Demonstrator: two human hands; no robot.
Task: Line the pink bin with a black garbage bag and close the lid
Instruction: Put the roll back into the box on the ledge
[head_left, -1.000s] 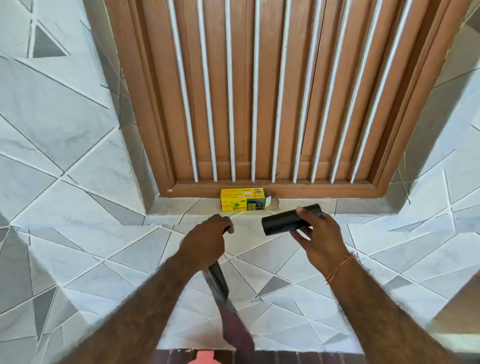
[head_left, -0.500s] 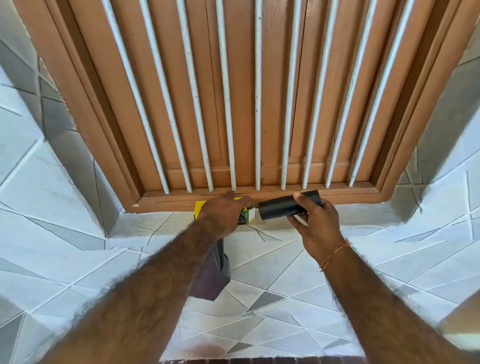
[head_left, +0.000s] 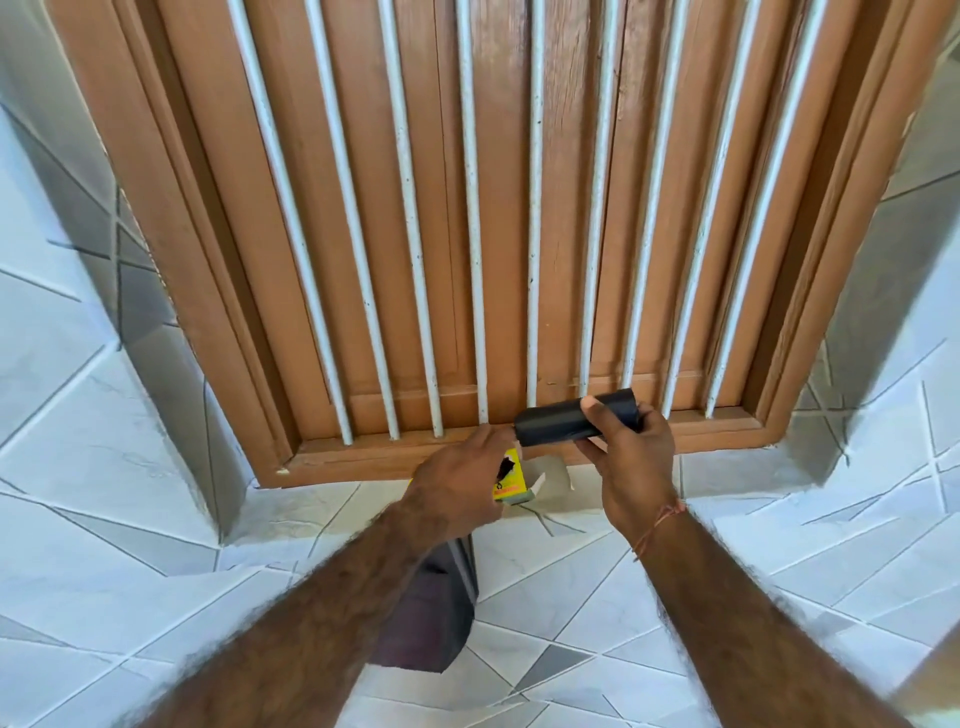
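Observation:
My right hand (head_left: 631, 467) grips a roll of black garbage bags (head_left: 553, 423), held level just in front of the window's lower frame. My left hand (head_left: 457, 493) is closed over a single black garbage bag (head_left: 431, 618), which hangs down under my wrist. The same hand's fingers rest on a yellow box (head_left: 511, 480) standing on the tiled ledge (head_left: 737, 470). The box's flap is open toward the roll. The pink bin is out of view.
A brown wooden window (head_left: 566, 208) with white vertical bars fills the upper half, directly behind both hands. Grey and white patterned tiles cover the wall on both sides and below the ledge.
My left hand has moved up from below the ledge to the yellow box, carrying the hanging bag along. The right hand has raised the roll closer to the window frame. The view has tilted upward.

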